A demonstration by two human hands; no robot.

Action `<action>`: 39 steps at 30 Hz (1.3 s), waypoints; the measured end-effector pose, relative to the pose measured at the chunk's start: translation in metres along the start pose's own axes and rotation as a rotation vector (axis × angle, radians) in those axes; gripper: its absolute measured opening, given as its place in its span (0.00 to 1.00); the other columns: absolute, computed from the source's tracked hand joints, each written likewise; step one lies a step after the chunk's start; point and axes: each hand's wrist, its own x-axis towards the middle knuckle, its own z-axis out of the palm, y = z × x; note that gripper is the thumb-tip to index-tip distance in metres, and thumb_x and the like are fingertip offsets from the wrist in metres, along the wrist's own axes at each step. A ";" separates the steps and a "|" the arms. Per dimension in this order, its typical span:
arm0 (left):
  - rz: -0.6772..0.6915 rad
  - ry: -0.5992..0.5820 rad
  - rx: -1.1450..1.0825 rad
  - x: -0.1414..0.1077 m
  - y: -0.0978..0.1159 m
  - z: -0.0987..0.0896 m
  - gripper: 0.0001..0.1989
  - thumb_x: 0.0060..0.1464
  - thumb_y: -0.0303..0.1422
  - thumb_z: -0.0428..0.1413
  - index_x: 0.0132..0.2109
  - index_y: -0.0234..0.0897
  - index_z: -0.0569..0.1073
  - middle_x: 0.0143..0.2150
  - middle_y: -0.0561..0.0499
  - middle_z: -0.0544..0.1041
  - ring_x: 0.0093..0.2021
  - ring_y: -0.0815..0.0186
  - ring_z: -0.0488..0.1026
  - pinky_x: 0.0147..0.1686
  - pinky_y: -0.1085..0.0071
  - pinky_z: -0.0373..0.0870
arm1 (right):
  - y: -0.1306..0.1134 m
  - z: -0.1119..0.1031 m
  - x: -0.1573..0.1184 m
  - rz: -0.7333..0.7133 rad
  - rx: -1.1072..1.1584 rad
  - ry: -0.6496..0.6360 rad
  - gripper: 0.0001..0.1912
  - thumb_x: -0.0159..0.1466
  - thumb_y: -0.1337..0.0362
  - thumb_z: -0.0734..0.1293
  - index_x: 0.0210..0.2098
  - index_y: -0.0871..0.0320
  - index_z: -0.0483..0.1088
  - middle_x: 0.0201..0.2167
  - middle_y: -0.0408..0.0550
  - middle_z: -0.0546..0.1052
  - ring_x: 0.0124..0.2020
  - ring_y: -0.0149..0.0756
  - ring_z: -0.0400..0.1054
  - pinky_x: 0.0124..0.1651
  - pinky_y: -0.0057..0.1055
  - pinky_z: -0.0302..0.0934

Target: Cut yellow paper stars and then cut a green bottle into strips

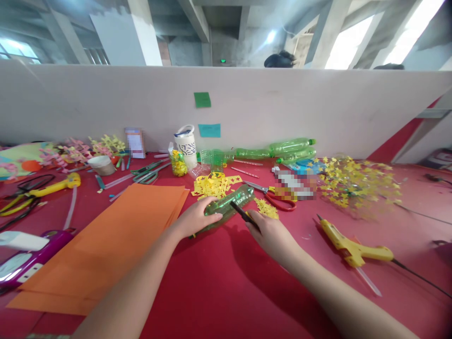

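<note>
In the head view, a green plastic bottle [223, 206] lies slantwise near the middle of the red worktop [212, 292], just nearer than a pile of yellow star-punched paper [211, 186]. The left hand [197, 219] has its fingers partly curled over the bottle's nearer part, thumb on one side and the others across the top. The right hand [271, 233] has its fingers closed round a slim black tool [241, 212], probably a craft knife; its tip reaches the bottle's side, though whether it presses in cannot be told.

Right of the bottle lie small yellow stars [267, 209] and scissors [282, 198] with red and yellow handles; orange sheets [116, 235] spread to its left. A yellow glue gun [353, 249] rests farther right.

The bottle should be very light and thin-walled, springy rather than rigid, likely to dent under a hard squeeze and, being smooth and round, apt to slip or roll. Its body is best held with thumb and fingers on opposite sides, pressed lightly down to the worktop, well away from the black tip. The tool looks stiff and light, best gripped well back along its handle.
</note>
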 end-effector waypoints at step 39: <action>0.071 0.071 0.195 -0.003 0.018 0.010 0.20 0.53 0.44 0.54 0.51 0.43 0.69 0.45 0.48 0.77 0.43 0.57 0.75 0.38 0.67 0.67 | -0.021 -0.007 0.002 0.075 -0.393 -0.162 0.10 0.70 0.66 0.55 0.47 0.61 0.64 0.31 0.54 0.78 0.31 0.43 0.76 0.25 0.27 0.56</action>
